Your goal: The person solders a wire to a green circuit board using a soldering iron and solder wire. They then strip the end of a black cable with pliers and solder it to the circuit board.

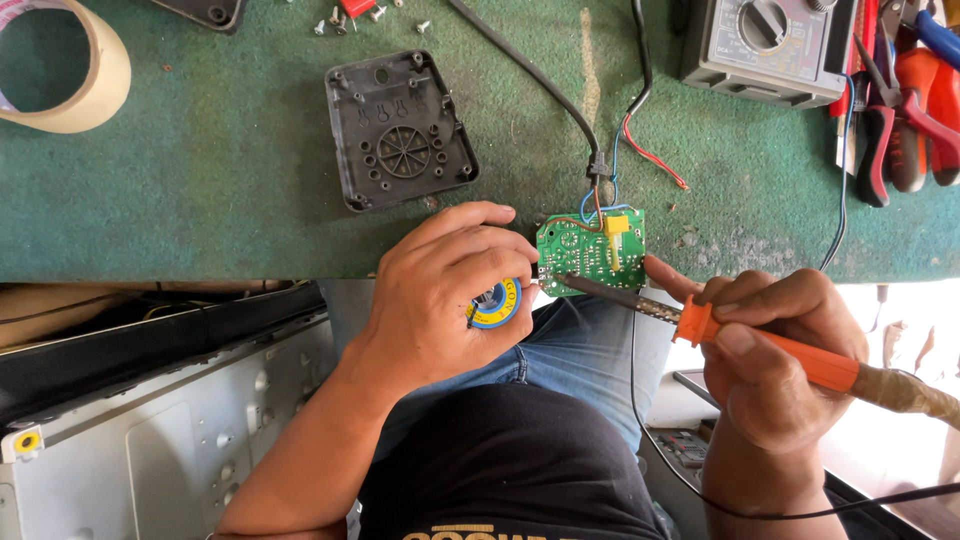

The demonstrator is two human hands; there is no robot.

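Holding the orange-handled soldering iron (745,345) like a pen, the right hand (775,355) has its fingers clenched around the grip, and the dark tip lies on the lower left part of the small green circuit board (590,252). The board sits at the near edge of the green surface (200,180), just over the person's lap, with blue, red and black wires (600,185) running from its top edge back across the surface. The left hand (450,285) presses against the board's left edge, its fingers wrapped around a small blue and yellow spool (497,305), probably solder or desoldering braid; the strand itself is too fine to make out.

As a judgement of progress: the grey plastic housing (400,128) already lies opened, inside up and well apart from the board, and loose screws (345,17) rest near the far edge, so disassembly looks done. The work at the joint appears to be in the middle, with iron and spool both meeting at one spot. Left to do, as far as the view shows, are finishing that joint and putting board, housing and screws back together. A multimeter (765,40) and pliers (905,110) sit at the far right, a roll of tape (70,70) at the far left
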